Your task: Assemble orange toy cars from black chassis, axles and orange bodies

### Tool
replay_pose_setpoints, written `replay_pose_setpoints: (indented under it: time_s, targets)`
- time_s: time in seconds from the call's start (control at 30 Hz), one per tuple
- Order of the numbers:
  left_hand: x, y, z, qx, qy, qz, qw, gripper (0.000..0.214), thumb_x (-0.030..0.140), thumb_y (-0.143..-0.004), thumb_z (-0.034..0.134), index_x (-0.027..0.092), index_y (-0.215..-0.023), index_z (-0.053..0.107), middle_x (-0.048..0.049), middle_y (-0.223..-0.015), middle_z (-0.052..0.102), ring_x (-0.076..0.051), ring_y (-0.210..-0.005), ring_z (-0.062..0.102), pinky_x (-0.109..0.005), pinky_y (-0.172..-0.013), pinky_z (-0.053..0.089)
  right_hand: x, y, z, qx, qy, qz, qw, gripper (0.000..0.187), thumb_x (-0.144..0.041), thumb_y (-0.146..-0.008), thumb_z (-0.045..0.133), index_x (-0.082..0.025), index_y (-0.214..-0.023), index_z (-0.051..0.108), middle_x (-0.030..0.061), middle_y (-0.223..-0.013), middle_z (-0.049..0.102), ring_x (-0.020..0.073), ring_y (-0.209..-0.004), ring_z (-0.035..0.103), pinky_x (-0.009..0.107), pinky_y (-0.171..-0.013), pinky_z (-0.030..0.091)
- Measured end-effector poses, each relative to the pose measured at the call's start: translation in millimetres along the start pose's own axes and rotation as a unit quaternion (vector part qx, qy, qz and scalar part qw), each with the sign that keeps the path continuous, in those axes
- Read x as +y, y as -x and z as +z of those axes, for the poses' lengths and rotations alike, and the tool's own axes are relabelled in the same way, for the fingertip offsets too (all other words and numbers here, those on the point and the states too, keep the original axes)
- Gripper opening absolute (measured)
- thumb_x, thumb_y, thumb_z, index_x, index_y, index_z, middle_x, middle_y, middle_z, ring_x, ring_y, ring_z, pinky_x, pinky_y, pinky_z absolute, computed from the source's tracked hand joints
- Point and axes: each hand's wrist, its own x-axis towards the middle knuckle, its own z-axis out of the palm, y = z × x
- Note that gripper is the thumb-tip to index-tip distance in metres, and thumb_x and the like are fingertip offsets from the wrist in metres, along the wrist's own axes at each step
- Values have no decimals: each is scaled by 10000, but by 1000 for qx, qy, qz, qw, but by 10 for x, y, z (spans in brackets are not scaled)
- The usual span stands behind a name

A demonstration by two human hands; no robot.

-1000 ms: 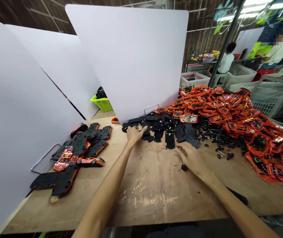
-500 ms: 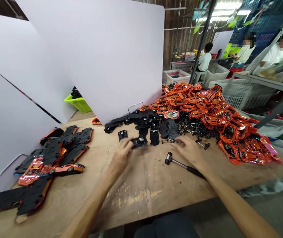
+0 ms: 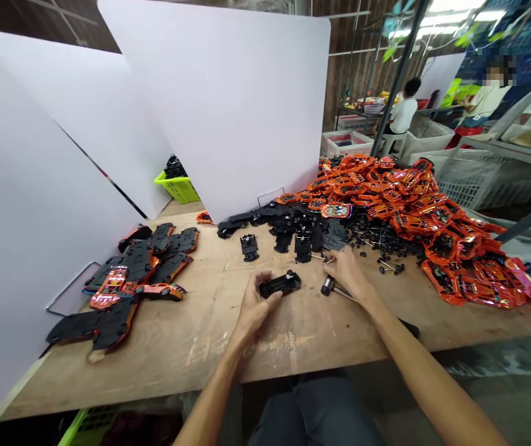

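Note:
My left hand [image 3: 253,302] is closed around the near end of a black toy car chassis [image 3: 284,284], held tilted just above the table. My right hand [image 3: 345,272] reaches down with fingers bent together at a thin metal wheel axle [image 3: 320,257]; its fingertips are partly hidden. Below that hand lies a hammer with a black head [image 3: 326,286], its handle passing under my right forearm. Farther back, one black chassis [image 3: 249,247] rests alone and another [image 3: 303,244] lies by the dark pile.
Orange car bodies [image 3: 386,192] are heaped at the right, with loose wheel axles [image 3: 377,238] before them. Cars with black undersides up [image 3: 137,260] lie at the left. White panels [image 3: 228,111] stand behind; a green basket [image 3: 184,190] shows between them. Other people sit beyond.
My left hand has brought the chassis nearer to me and turned it. The fingers of my right hand have drawn together at the axles. The whole view has shifted left.

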Motion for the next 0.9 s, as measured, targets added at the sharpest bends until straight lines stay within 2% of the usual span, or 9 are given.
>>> replay_pose_setpoints:
  time_s: [0.1,0.17,0.3,0.37,0.47,0.57,0.63,0.77,0.9]
  targets:
    - [36,18,-55,-40,-28,4,999,624,195,-693,789,209,-1279,574,-95,-1271,644,-272,-1231,607,-446,-1125,426,161,38,-83,-7,-52,-36,998,133,-220,-792,710,-178,-914,738,72,-943,686,228,-918,665,327,-867,525]
    - [92,36,-103,-52,-18,-20,998,670,185,-689,791,210,-1318,562,-89,-1290,640,-264,-1235,612,-424,-1111,448,185,76,-167,3,-80,-46,996,215,-270,-783,714,-191,-981,696,57,-975,710,229,-936,673,337,-868,538]
    - [209,51,-143,-74,127,-126,981,653,290,-747,816,224,-1345,561,-79,-1228,686,-237,-1168,662,-393,-1066,507,-129,229,-246,28,-241,-115,963,470,-356,-814,734,-225,-1234,570,89,-1227,677,239,-1119,661,393,-1010,526]
    - [239,59,-115,-74,217,-178,957,593,314,-774,815,228,-1313,584,-75,-1191,706,-230,-1127,688,-412,-1061,529,-408,316,-181,-31,-321,-190,927,547,-334,-821,744,-247,-1314,525,84,-1292,651,235,-1196,637,407,-1077,496]
    - [236,100,-31,-47,290,-233,927,441,265,-754,842,200,-1136,631,-78,-1129,727,-220,-1027,721,-413,-999,583,-746,398,9,-135,-347,-249,894,617,-268,-793,762,-252,-1355,508,66,-1288,650,227,-1209,634,395,-1084,491]
    - [178,171,64,-23,308,-260,915,381,288,-724,876,191,-983,615,-63,-1046,737,-203,-962,727,-339,-885,620,-851,436,168,-159,-353,-236,891,651,-240,-751,799,-238,-1341,524,58,-1240,657,225,-1159,650,375,-1044,512]
    - [121,217,120,-1,287,-265,920,424,373,-705,894,193,-973,620,-58,-1020,736,-218,-980,728,-303,-820,625,-830,473,213,-154,-353,-226,895,713,-215,-739,805,-246,-1385,505,62,-1266,645,228,-1178,641,374,-1054,509]
    - [22,248,208,56,212,-264,939,556,476,-630,927,207,-1040,665,-86,-1033,745,-286,-1050,730,-317,-785,630,-797,615,245,-135,-345,-213,904,836,-160,-725,795,-267,-1474,440,69,-1328,624,234,-1237,623,379,-1094,495]
    - [37,205,231,57,179,-248,950,570,506,-578,948,223,-999,688,-92,-999,747,-319,-1068,723,-342,-786,630,-789,641,231,-135,-301,-258,908,839,-229,-745,847,-281,-1483,451,86,-1432,606,271,-1324,591,411,-1132,478]
